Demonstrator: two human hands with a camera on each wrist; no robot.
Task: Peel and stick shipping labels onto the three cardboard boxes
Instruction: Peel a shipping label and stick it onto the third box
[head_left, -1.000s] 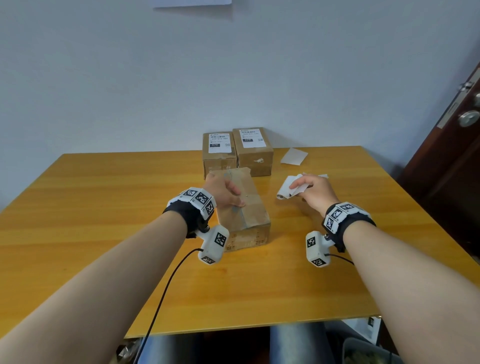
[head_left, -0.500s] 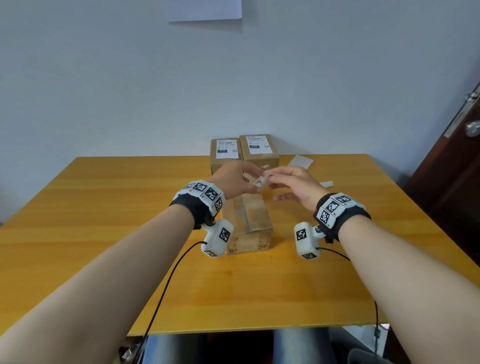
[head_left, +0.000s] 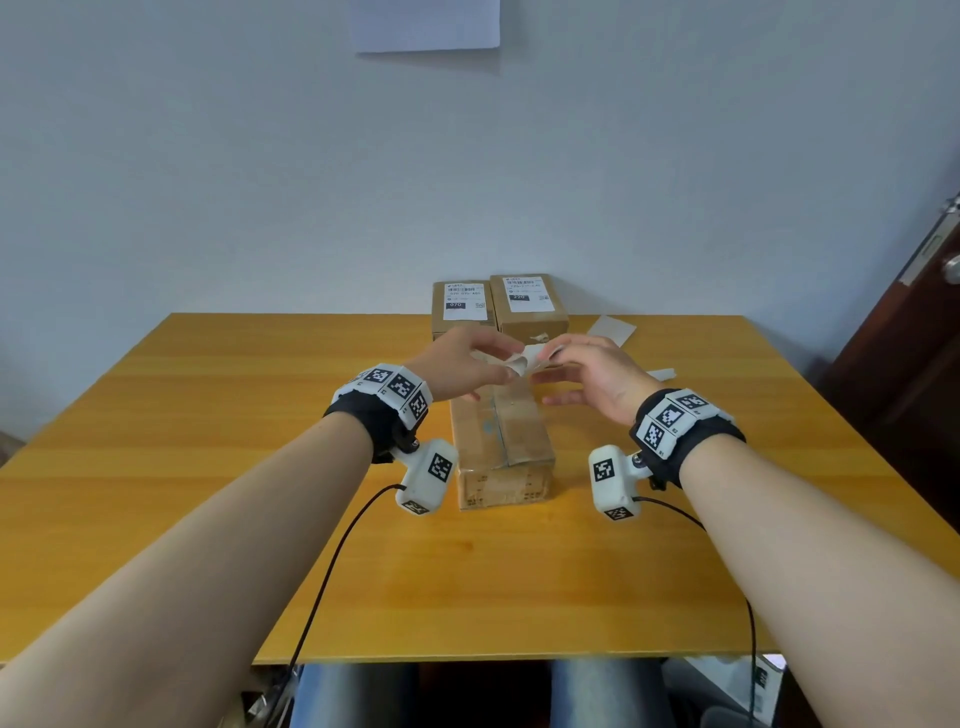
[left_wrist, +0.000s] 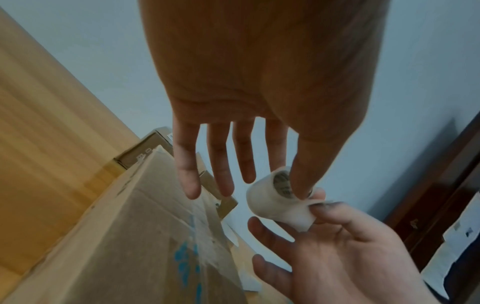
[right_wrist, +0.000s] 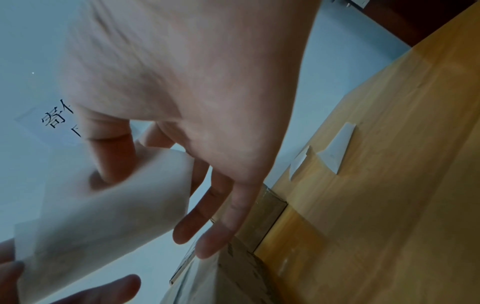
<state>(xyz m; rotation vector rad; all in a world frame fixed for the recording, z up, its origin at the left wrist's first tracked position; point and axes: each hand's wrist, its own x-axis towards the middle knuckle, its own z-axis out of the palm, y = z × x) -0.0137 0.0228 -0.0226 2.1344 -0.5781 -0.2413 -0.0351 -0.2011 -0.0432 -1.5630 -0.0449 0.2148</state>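
Observation:
An unlabelled cardboard box (head_left: 501, 447) lies lengthwise at the middle of the wooden table (head_left: 208, 441). Over its far end my two hands meet on a curled white label (head_left: 522, 361). My left hand (head_left: 467, 364) pinches one edge, and my right hand (head_left: 587, 369) pinches the other. In the left wrist view the left thumb (left_wrist: 303, 181) presses on the rolled label (left_wrist: 270, 203) while the other fingers stay straight. In the right wrist view the right thumb and forefinger pinch the label (right_wrist: 103, 205) above the box (right_wrist: 221, 277). Two boxes (head_left: 462, 306) (head_left: 530, 306) at the back edge carry printed labels.
A loose white backing sheet (head_left: 610, 330) and a smaller strip (head_left: 660, 373) lie on the table to the right of the boxes. A dark door (head_left: 924, 364) stands at the far right. Cables hang from both wrist cameras over the near table edge.
My left hand has lifted off the near box, and my right hand has carried the curled label leftward from over the table. Both hands now hold it above the box's far end.

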